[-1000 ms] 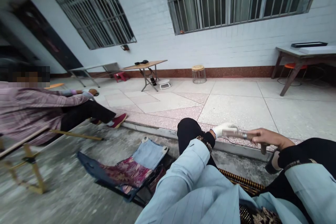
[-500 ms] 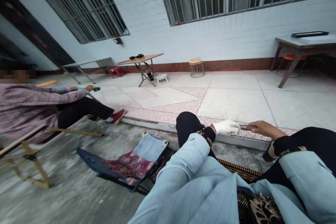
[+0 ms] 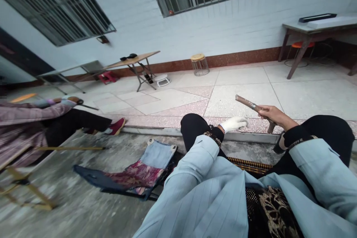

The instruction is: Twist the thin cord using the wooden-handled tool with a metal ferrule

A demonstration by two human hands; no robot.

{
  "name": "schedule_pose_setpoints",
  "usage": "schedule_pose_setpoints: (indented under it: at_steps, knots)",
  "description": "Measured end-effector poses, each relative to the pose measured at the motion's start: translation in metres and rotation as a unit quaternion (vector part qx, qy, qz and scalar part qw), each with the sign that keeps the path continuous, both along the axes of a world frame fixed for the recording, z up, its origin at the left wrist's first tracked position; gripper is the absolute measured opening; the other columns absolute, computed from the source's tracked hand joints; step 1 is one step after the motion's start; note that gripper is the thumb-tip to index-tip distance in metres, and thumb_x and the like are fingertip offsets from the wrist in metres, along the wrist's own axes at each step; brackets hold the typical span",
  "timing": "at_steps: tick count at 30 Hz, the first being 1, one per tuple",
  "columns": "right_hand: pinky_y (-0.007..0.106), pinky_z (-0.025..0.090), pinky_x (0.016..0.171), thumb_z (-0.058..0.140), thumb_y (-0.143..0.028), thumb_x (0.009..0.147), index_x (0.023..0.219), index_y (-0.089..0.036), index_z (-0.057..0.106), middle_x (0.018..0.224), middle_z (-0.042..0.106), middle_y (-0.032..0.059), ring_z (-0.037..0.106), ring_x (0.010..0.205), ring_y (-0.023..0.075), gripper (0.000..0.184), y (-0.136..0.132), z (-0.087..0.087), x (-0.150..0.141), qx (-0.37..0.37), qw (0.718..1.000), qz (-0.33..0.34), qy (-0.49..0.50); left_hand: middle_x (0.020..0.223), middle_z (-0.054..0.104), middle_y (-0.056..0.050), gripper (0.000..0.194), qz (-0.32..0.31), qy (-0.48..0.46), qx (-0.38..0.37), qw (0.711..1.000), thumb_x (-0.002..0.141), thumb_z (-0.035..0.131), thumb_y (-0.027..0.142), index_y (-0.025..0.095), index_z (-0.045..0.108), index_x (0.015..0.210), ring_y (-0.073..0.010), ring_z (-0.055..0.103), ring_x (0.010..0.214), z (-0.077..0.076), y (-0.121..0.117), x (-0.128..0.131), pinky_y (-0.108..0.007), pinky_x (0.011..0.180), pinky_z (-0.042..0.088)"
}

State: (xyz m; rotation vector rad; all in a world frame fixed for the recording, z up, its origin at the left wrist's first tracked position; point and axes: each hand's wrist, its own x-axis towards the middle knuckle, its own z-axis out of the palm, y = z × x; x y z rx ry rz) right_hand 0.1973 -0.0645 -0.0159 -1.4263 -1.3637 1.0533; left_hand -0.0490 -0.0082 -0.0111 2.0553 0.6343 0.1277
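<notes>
My bare right hand (image 3: 275, 115) grips a wooden-handled tool (image 3: 245, 102) firmly; my white-gloved left hand (image 3: 234, 124), just beside it, is released and empty.

Gloved left hand (image 3: 233, 124) relaxed, bare right hand (image 3: 272, 114) curled closed.

Slim brown wooden rod (image 3: 245, 101) with a metal band, tilted upward

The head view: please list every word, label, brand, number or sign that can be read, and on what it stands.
No text can be read.
The brown rod in the right hand shows no legible marking.
The black flat object on the far table is too small to tell.
</notes>
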Motion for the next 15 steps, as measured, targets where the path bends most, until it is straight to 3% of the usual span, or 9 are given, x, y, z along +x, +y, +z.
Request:
schedule_pose_setpoints:
  at_steps: [5,9,12,15]
  knots:
    - [0.03,0.05,0.067,0.061,-0.028,0.083,0.129,-0.017,0.064,0.081,0.071,0.0045,0.062,0.065,0.0165,0.048,0.007,-0.009,0.007,-0.016,0.984,-0.061,-0.166,0.07,0.052,0.002,0.027,-0.011,0.003,0.043,0.999,0.092,0.044,0.029,0.016,0.066,0.097,-0.01,0.043,0.059,-0.004,0.004,0.004,-0.021,0.058,0.036]
    - [0.031,0.046,0.072,0.058,-0.037,0.085,0.127,-0.026,0.066,0.103,0.073,0.0075,0.065,0.089,0.0249,0.044,0.001,-0.01,0.009,-0.011,0.93,-0.067,-0.362,0.071,0.055,0.001,0.023,-0.038,0.015,0.069,0.997,0.091,0.047,0.026,0.017,0.068,0.094,-0.0128,0.048,0.067,0.007,-0.004,0.001,-0.023,0.065,0.039]
    - [0.033,0.044,0.072,0.056,-0.036,0.085,0.121,-0.028,0.069,0.108,0.072,0.0098,0.064,0.094,0.0275,0.039,-0.004,-0.013,0.007,-0.036,0.888,-0.027,-0.458,0.076,0.06,-0.001,0.02,-0.032,0.024,0.085,0.996,0.089,0.049,0.023,0.02,0.068,0.087,-0.0152,0.052,0.078,0.018,-0.01,-0.001,-0.024,0.074,0.041]
    - [0.032,0.043,0.072,0.063,-0.032,0.078,0.106,-0.027,0.075,0.097,0.073,0.0079,0.063,0.089,0.026,0.031,-0.009,-0.013,0.002,-0.057,0.889,0.096,-0.444,0.08,0.062,-0.001,0.017,-0.008,0.025,0.09,0.996,0.087,0.051,0.019,0.021,0.067,0.081,-0.0163,0.053,0.085,0.03,-0.009,-0.005,-0.024,0.079,0.041]
